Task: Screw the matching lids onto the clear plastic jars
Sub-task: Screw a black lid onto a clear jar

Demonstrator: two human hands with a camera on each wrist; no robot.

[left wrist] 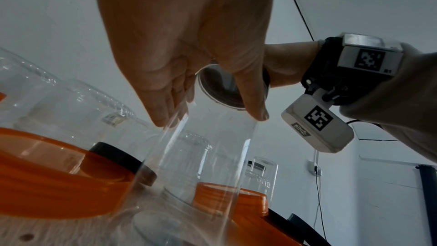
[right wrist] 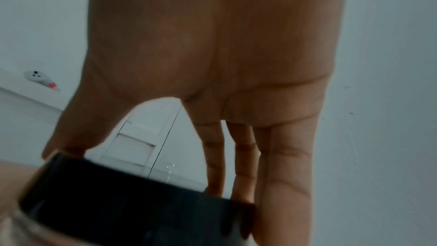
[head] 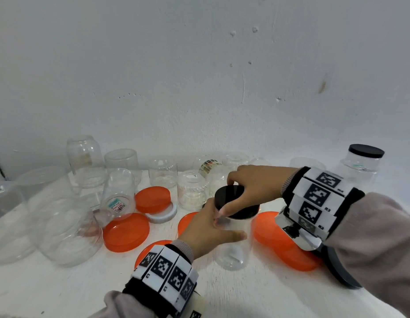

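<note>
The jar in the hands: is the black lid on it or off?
On. The black lid sits on the jar mouth; how tightly, cannot tell.

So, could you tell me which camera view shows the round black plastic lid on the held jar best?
The head view: the round black plastic lid shows its top and rim, gripped by the right hand. The left wrist view shows only its underside through the jar; the right wrist view shows only a blurred side band.

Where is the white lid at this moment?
In the head view the white lid lies on the table, left of centre, partly under an orange lid and just right of the larger orange lid.
</note>
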